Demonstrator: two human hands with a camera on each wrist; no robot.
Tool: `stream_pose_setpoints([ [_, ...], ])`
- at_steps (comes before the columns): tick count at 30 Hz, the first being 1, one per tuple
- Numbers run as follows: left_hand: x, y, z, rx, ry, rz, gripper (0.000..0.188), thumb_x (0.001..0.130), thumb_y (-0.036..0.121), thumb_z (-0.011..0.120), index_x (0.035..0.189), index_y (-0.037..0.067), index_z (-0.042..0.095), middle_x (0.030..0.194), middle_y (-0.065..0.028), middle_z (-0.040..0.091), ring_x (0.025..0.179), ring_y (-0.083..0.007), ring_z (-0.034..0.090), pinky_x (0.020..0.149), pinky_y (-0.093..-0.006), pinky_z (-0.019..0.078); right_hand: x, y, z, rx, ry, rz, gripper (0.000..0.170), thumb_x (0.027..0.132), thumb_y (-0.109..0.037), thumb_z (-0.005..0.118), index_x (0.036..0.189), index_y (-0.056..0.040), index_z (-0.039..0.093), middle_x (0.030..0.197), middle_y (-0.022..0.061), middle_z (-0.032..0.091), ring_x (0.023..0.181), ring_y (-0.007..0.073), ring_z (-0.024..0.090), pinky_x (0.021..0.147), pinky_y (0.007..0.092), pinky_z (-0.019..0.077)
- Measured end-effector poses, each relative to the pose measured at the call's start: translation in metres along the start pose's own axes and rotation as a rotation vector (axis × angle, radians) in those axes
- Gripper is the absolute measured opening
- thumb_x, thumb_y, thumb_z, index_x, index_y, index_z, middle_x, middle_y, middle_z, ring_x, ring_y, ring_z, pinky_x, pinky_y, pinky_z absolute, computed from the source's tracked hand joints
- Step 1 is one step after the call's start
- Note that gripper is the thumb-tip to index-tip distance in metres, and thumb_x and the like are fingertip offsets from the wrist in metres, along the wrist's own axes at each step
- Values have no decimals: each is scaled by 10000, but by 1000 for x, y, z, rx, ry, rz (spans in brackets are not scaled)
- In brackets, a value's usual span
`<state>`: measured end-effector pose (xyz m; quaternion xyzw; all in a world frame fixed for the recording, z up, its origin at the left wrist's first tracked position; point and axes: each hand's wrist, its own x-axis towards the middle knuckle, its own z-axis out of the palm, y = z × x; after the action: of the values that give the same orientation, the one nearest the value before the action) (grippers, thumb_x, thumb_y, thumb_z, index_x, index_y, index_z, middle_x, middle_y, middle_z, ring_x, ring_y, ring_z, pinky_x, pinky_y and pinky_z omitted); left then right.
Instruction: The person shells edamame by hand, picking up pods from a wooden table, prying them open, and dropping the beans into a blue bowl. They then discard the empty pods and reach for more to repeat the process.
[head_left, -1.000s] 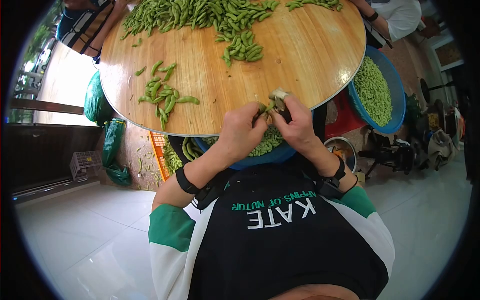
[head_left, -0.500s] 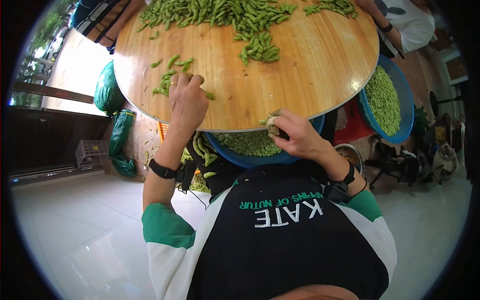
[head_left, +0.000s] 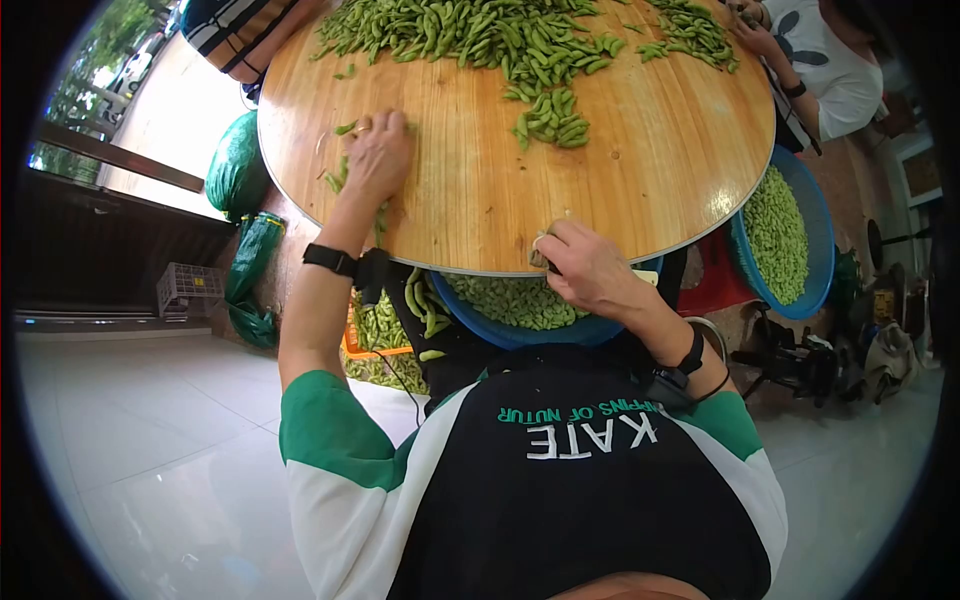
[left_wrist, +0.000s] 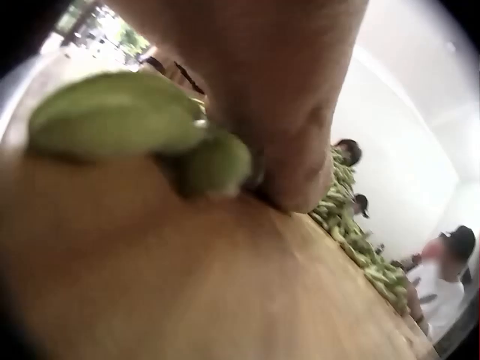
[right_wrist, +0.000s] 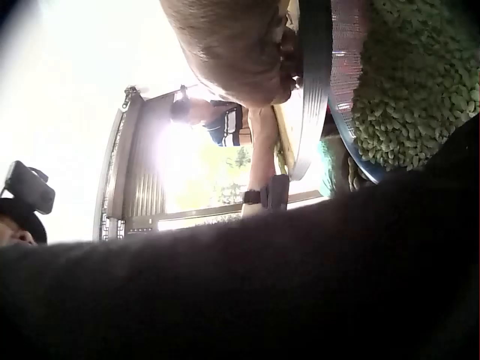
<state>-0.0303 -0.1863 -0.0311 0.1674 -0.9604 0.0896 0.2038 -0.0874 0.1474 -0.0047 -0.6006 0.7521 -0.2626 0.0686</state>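
In the head view my left hand [head_left: 378,155] rests on the round wooden table [head_left: 470,190], its fingers bent down among a few green pods [head_left: 336,181]. From the left wrist, a pod [left_wrist: 112,116] lies close beside the fingers, near the tabletop; what is under the palm is hidden. My right hand [head_left: 590,268] is at the table's near edge, fingers curled, pinching a small pale thing [head_left: 540,251] at the fingertips. Below it sits a blue basin [head_left: 470,325] of shelled beans [head_left: 520,302]. The right wrist view shows this hand [right_wrist: 240,56] beside the table edge.
A large heap of pods [head_left: 450,35] covers the far side of the table, with a smaller pile [head_left: 555,118] nearer. Another blue basin [head_left: 825,265] of beans stands at the right. An orange crate [head_left: 385,351] is below left. Other people sit at the far left and right.
My left hand has left the right hand and reached out to the pods on the left, moving slightly farther out since half a second ago. My right hand stays near the edge.
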Motion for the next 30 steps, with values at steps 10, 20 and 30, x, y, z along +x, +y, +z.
stream_pose_setpoints([
  [10,-114,-30,-75,225,-366,-392,213,804,186,538,919,18,600,970,-169,602,944,-335,595,807,-487,446,-24,14,-15,107,56,44,222,726,-59,624,923,-30,526,913,147,521,869,339,545,681,413,472],
  [20,-23,70,-81,-728,-124,-20,128,852,100,574,945,20,613,918,-187,613,837,-364,601,736,-409,478,-12,10,-4,70,56,12,254,725,-104,645,946,-37,537,906,135,530,881,341,556,710,412,476],
  [30,58,113,-19,-662,-408,-90,230,741,145,672,891,-26,634,802,-215,630,751,-359,616,701,-410,483,-42,26,-13,676,87,248,315,904,-113,552,1185,23,508,805,68,564,653,150,538,569,277,433],
])
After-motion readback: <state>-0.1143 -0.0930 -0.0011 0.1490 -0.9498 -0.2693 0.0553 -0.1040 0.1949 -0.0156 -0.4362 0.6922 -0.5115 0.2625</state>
